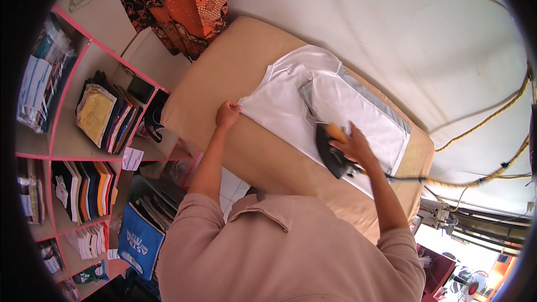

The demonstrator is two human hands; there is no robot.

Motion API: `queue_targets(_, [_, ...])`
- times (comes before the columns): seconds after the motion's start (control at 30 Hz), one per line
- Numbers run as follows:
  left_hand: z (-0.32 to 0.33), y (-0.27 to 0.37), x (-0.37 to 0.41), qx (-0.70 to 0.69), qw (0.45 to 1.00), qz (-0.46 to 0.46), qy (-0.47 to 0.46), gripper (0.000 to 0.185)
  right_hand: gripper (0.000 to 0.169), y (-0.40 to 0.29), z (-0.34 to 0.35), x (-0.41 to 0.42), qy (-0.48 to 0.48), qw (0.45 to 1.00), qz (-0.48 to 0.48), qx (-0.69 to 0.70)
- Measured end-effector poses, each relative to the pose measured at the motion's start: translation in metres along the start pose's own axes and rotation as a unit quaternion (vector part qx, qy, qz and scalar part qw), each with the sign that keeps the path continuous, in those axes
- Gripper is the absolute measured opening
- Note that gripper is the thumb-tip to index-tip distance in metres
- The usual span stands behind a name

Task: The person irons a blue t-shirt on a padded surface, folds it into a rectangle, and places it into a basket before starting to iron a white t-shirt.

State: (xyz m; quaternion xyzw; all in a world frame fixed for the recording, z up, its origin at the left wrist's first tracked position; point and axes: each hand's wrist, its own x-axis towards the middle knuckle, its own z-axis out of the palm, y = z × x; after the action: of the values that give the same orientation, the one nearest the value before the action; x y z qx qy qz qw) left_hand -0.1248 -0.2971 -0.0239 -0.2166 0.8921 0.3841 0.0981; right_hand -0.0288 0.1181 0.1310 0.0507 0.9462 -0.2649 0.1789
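A white garment with grey panels (277, 96) lies spread over a padded ironing table (251, 56) covered in tan cloth. My left hand (228, 115) pinches the garment's edge at its left corner. In my right hand (356, 144) is a clothes iron (329, 151) with a dark body and an orange-yellow handle. The iron rests over the lower part of the garment, near its front edge. Its sole is hidden, and my right hand is slightly blurred. From the iron's rear a wrapped cord (444, 182) runs off to the right.
Pink-edged shelves (52, 134) with folded clothes (90, 193) stand at the left, a blue bag (138, 239) below them. An orange-and-black patterned cloth (172, 4) hangs at the back. A white wall (377, 21) borders the table's far side. A sewing machine (436, 214) and a fan (474, 285) are at the lower right.
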Motion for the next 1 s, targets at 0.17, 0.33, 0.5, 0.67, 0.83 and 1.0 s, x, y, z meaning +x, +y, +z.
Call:
queue_targets(0.17, [-0.007, 0.015, 0.003, -0.029, 0.996, 0.006, -0.083, 0.020, 0.090, -0.094, 0.086, 0.081, 0.020, 0.985, -0.139, -0.100])
queue_targets(0.33, [-0.006, 0.009, 0.017, 0.044, 0.992, 0.115, 0.022, 0.018, 0.040, -0.149, 0.107, 0.102, -0.005, 0.983, -0.154, -0.098])
queue_targets(0.5, [0.017, 0.051, 0.018, -0.202, 0.942, 0.259, -0.066, 0.028, 0.028, -0.141, 0.093, 0.076, 0.024, 0.991, -0.128, -0.042])
queue_targets(0.67, [0.054, 0.035, 0.019, 0.068, 0.902, 0.417, -0.093, 0.047, 0.023, -0.049, 0.072, 0.031, 0.035, 0.999, -0.021, -0.021])
queue_targets(0.83, [0.063, 0.035, 0.021, 0.051, 0.894, 0.437, -0.077, 0.054, 0.023, 0.029, 0.039, -0.018, 0.081, 0.992, 0.083, -0.048])
queue_targets(1.0, [0.061, 0.042, 0.006, -0.070, 0.889, 0.450, 0.041, 0.058, 0.025, 0.047, 0.036, -0.033, 0.079, 0.991, 0.102, -0.042])
